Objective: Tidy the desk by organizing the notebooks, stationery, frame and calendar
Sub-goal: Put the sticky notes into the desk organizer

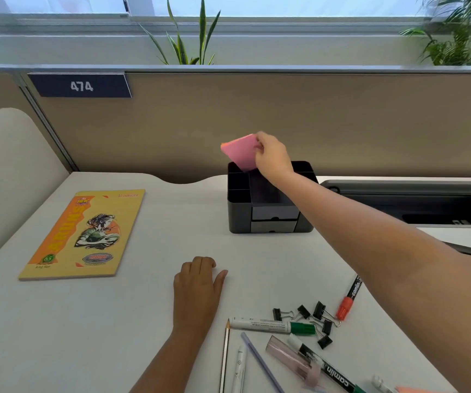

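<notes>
Right hand [271, 157]: pinching pink sticky-note pad [240, 151], tilted, lower corner dipping into black desk organizer [240, 211], far centre. Left hand [197, 287]: resting on desk [143, 321], fingers loosely curled, holding nothing. Yellow notebook [86, 234]: flat, left. Markers, pencil [225, 355], binder clips [313, 316]: scattered near right.

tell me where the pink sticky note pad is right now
In the head view, the pink sticky note pad is pinched in the right hand, tilted above the back of the black desk organizer, upper centre.
</notes>
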`<act>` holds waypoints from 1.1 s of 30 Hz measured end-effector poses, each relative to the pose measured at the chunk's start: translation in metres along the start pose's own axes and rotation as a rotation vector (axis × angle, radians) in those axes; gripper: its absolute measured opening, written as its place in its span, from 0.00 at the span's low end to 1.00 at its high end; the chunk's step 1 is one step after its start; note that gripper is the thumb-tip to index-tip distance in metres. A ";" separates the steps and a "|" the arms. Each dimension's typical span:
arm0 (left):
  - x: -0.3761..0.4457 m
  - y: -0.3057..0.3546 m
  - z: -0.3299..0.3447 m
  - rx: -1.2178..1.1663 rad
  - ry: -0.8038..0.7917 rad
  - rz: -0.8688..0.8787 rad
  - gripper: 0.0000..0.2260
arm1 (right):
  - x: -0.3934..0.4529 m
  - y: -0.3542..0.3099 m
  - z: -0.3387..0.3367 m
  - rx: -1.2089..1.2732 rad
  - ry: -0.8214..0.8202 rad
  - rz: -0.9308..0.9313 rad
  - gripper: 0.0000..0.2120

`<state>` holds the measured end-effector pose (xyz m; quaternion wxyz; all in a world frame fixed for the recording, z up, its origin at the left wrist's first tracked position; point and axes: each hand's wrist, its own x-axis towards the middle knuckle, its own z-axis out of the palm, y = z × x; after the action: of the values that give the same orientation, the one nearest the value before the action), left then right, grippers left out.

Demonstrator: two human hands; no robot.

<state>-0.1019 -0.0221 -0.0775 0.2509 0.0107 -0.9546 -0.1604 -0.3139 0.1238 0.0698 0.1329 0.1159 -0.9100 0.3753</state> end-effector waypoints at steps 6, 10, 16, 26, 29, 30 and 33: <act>-0.003 -0.001 0.000 -0.002 -0.017 -0.001 0.16 | -0.002 0.007 -0.001 0.130 -0.045 0.191 0.12; -0.002 -0.001 0.000 0.005 -0.021 -0.005 0.16 | 0.000 0.021 -0.009 0.078 -0.012 0.204 0.11; -0.001 -0.003 -0.001 -0.003 -0.025 -0.002 0.16 | -0.007 0.033 -0.012 0.198 -0.111 0.255 0.18; -0.003 -0.004 -0.010 -0.085 -0.076 0.002 0.15 | -0.079 0.022 -0.081 0.016 -0.098 0.004 0.14; -0.012 0.000 -0.013 -0.145 -0.096 -0.006 0.16 | -0.135 0.039 -0.107 -0.093 -0.299 0.014 0.13; -0.017 0.002 -0.015 -0.170 -0.105 -0.016 0.16 | -0.155 0.046 -0.114 -0.140 -0.373 0.032 0.14; -0.029 0.006 -0.020 -0.225 -0.123 -0.030 0.17 | -0.215 0.061 -0.133 -0.264 -0.544 0.100 0.14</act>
<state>-0.0661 -0.0198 -0.0732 0.1890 -0.0133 -0.9439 -0.2703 -0.1107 0.2844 0.0505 -0.1202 0.1489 -0.9577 0.2151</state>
